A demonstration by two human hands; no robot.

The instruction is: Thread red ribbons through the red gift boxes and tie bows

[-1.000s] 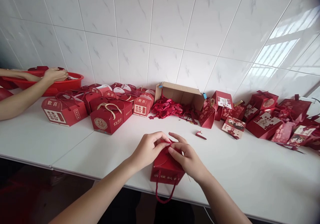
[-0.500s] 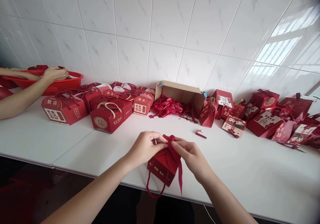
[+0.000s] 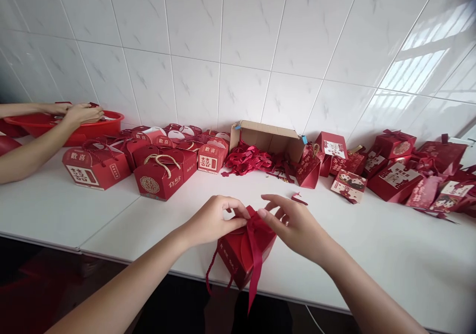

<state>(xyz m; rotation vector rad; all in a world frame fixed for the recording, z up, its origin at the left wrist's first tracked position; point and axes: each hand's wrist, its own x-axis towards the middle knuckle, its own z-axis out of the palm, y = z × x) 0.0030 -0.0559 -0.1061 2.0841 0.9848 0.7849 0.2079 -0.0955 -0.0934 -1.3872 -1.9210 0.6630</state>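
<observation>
1. My left hand (image 3: 213, 221) comes in low, wrist straight, thumb and fingertips pinching the ribbon (image 3: 256, 262)
2. My right hand (image 3: 293, 225) is raised opposite, fingers loosely curled and parted, thumb tip by the ribbon
3. The box (image 3: 240, 250) is at the white table's (image 3: 375, 254) near edge, one corner towards me; long axis unclear
4. Finish: red, pale lettering, curved top flaps, rope handle (image 3: 210, 267) hanging left
</observation>
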